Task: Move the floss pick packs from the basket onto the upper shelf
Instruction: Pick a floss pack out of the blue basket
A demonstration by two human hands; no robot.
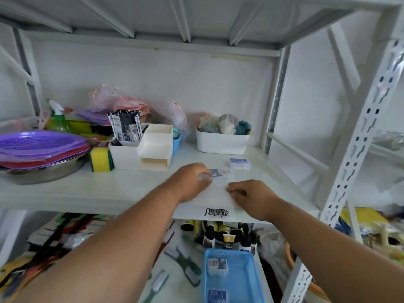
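On the white upper shelf point(87, 193) my left hand point(190, 182) grips the left end of a clear floss pick pack point(222, 174) that rests on the shelf. My right hand point(251, 195) lies just right of it, fingers curled and holding nothing. A second floss pick pack point(239, 164) sits further back on the shelf, to the right. Below, the blue basket point(244, 278) stands on the lower shelf with two floss pick packs in it, one point(217, 266) near its back left and one point(217, 296) at its front left.
A cream organiser box point(142, 154), a yellow sponge point(100, 159), purple baskets in a steel bowl point(41, 149) and a white bin of cloths point(222, 141) line the back of the upper shelf. Brushes point(185, 261) and bottles point(227, 237) lie beside the basket. A perforated post point(358, 149) stands right.
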